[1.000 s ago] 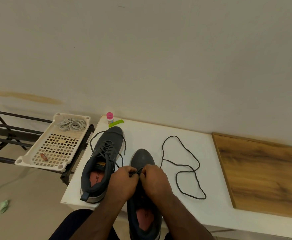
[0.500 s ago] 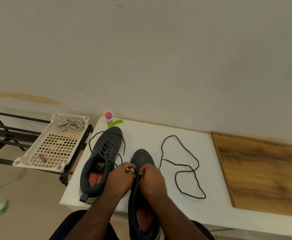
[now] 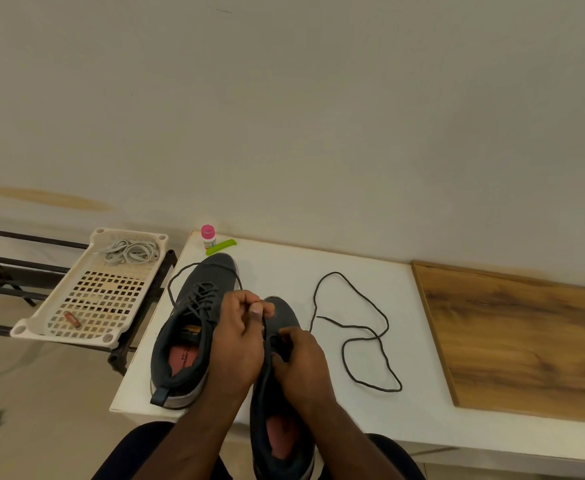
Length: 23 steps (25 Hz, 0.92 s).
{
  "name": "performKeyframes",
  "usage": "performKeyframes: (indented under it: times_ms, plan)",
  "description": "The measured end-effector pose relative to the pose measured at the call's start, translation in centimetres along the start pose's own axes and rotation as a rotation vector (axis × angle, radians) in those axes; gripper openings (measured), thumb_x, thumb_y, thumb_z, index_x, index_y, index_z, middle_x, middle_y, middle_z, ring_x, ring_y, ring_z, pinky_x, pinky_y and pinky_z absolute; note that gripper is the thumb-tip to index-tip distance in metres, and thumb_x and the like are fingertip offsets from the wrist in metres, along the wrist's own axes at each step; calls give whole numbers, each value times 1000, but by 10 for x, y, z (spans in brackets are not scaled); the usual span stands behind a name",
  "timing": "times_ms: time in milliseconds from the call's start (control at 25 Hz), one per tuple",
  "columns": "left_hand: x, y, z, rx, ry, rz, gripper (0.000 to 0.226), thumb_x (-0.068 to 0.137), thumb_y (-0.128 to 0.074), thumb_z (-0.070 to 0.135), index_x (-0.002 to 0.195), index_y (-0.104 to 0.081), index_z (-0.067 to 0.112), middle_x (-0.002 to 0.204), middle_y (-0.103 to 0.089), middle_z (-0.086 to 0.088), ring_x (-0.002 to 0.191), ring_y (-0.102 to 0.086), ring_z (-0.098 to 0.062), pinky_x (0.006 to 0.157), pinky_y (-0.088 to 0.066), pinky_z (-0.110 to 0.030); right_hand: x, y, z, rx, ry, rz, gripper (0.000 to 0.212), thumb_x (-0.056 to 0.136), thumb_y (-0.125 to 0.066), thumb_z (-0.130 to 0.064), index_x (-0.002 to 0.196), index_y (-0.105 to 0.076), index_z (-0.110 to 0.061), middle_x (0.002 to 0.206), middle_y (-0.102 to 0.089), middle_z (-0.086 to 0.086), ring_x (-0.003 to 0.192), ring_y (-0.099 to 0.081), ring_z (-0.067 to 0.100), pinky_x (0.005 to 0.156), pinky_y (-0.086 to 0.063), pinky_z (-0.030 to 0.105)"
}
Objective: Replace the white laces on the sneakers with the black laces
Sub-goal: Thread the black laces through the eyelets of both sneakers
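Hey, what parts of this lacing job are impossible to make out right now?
Head view only:
- Near sneaker's eyelets: covered by left hand and right hand.
- Its heel: cut off by the bottom edge.
- Pink-capped bottle's label: too small.

Left hand (image 3: 239,337) fingers pinched, raised; right hand (image 3: 301,365) curled, lower.

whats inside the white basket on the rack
A bundle of white laces lies at the far end of the white basket, and a small reddish-brown object near the front. Nothing there is covered.
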<state>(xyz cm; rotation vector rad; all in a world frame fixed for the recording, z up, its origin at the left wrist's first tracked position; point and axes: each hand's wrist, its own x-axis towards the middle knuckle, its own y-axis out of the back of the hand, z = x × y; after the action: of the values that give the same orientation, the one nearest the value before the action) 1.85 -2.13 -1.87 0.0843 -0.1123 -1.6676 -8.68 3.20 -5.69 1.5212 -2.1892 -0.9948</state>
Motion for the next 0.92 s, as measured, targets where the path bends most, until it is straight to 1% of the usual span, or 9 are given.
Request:
performKeyframes:
  times_ms: [120, 200, 360, 480, 600, 680, 760, 840, 920]
  plan:
    - [1, 3, -2, -55, 44, 7, 7, 102, -48, 17, 105, -51, 21, 89, -67, -2, 81, -69, -13, 78, -54, -30, 14, 18, 9, 106, -70, 141, 26, 92, -57, -17, 115, -69, -23, 110, -69, -10, 101, -63, 7, 85, -45, 14]
    - [3, 4, -6, -8, 100, -29, 12, 100, -53, 17, 109, -56, 25, 88, -69, 1, 76, -69, -9, 73, -51, -27, 32, 37, 27, 31, -170, 197, 31, 94, -56, -16, 123, -68, -17, 121, -69, -2, 113, -62, 14, 97, -45, 23]
    - [3, 5, -13, -12, 194, -69, 10, 96, -61, 18, 99, -67, 25, 82, -74, 3, 76, -69, -14, 68, -52, -28, 66, 57, 52, -81, -265, 44, 44, 98, -53, -15, 142, -53, -14, 144, -55, 4, 134, -50, 21, 112, -37, 32]
    - [3, 9, -16, 21, 232, -66, 11, 96, -61, 24, 91, -70, 21, 78, -73, 2, 76, -70, -16, 75, -58, -32, 80, 46, 61, -329, -211, -70, 34, 100, -51, -22, 132, -57, -13, 132, -62, 6, 120, -57, 21, 98, -45, 29]
    - [4, 12, -16, 151, 265, -48, 25, 100, -52, 37, 91, -67, 19, 77, -70, -1, 71, -66, -10, 72, -55, -29, 78, 41, 63, -483, -209, -27, 18, 101, -52, -26, 110, -60, -12, 110, -65, 5, 93, -60, 16, 76, -44, 25]
    - [4, 11, -19, 438, 214, -114, 22, 102, -49, 33, 98, -67, 20, 90, -70, 5, 79, -63, -5, 72, -47, -18, 68, 46, 54, -307, -229, 128, 8, 100, -52, -18, 99, -59, -14, 102, -64, 3, 79, -57, 11, 69, -43, 25]
    - [4, 9, -21, 576, 164, -155, 19, 101, -52, 23, 111, -67, 20, 107, -68, 6, 92, -60, -6, 81, -42, -14, 49, 49, 36, -124, -138, 264, 10, 100, -51, -14, 93, -55, -19, 99, -59, -3, 76, -57, 10, 67, -44, 27]
    - [5, 8, -26, 638, 143, -185, 20, 99, -53, 20, 115, -66, 18, 112, -67, 3, 98, -61, -10, 88, -44, -19, 28, 47, 17, 40, -36, 209, 15, 101, -48, -17, 91, -52, -26, 94, -62, -8, 75, -63, 12, 66, -49, 28]
    - [7, 9, -27, 708, 129, -199, 18, 99, -51, 16, 109, -66, 18, 108, -68, 1, 95, -61, -11, 88, -47, -23, 10, 41, -1, 102, 34, 99, 15, 101, -47, -20, 94, -54, -32, 86, -67, -8, 72, -66, 10, 69, -55, 30]
